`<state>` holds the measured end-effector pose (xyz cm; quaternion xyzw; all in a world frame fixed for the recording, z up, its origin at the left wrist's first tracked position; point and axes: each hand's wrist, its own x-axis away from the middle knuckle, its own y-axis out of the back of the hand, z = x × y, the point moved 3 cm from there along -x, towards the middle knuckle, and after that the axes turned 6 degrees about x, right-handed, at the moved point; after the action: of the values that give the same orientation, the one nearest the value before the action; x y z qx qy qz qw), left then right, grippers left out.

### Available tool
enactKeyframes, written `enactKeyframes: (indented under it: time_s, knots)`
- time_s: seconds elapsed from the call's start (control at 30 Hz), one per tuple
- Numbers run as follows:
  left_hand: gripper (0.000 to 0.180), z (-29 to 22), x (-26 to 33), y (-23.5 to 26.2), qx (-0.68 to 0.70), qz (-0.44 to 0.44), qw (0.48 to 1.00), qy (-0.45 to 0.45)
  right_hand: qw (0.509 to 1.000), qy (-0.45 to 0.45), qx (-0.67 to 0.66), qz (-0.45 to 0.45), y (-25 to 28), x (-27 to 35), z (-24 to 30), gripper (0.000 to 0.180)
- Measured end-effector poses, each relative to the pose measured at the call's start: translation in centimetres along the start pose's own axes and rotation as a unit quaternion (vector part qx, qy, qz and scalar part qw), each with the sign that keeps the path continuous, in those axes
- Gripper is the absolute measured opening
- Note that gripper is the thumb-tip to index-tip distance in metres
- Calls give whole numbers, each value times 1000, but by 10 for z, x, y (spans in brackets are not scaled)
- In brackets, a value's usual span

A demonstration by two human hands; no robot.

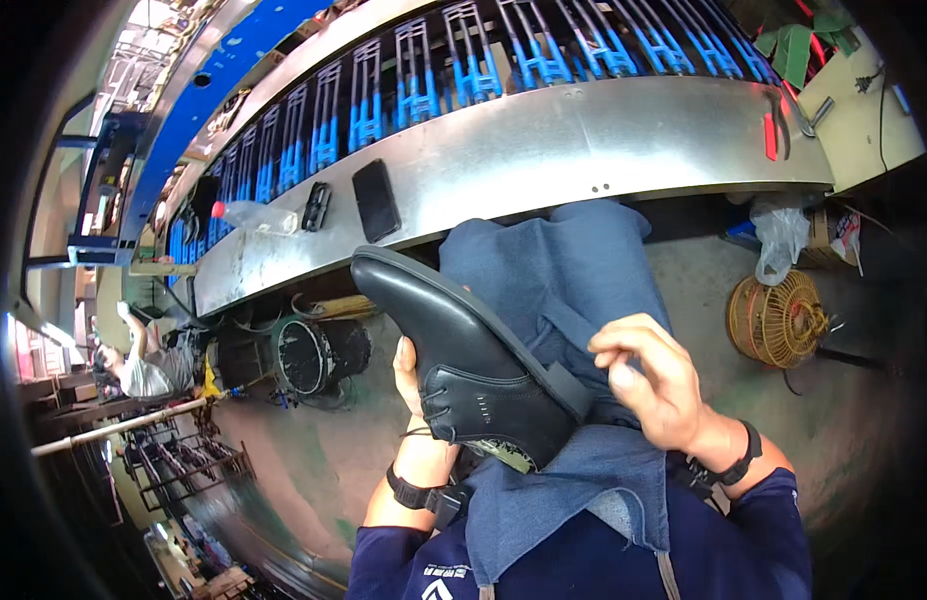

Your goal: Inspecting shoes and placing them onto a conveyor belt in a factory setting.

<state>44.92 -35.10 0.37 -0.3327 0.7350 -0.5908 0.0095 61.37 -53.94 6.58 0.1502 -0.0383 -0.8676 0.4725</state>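
Note:
A black leather lace-up shoe [463,335] lies tilted over my lap, toe to the upper left and sole edge to the right. My left hand [407,375] grips it from the left; most of those fingers are hidden behind the shoe. Its opening shows a pale patterned lining [508,455]. Right of the heel [563,390], and apart from it, is my right hand [653,380], with fingers curled in toward the thumb. Whatever they pinch, if anything, is too small to make out. A blue-grey apron [573,260] covers my lap beneath the shoe.
Ahead runs a metal ledge [543,140] bearing a phone [375,200], a clear bottle [258,216] and red-handled pliers [770,137]. Behind it stand several blue racks [418,95]. A round wire fan [775,318] sits right, a black bucket [303,357] left. Another person [155,370] is far left.

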Motion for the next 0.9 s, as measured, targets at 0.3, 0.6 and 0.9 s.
enactKeyframes:
  time_s: [0.3, 0.6, 0.9]
  knots:
    - [95, 15, 16, 34, 10, 5, 1000, 0, 983, -75, -138, 99, -55, 38, -38, 37]
    - [86, 30, 20, 19, 75, -15, 997, 3, 993, -80, -32, 83, -52, 45, -27, 37]
    - [86, 43, 6, -31, -145, 86, 985, 33, 998, -60, 10, 20, -24, -13, 3, 83]
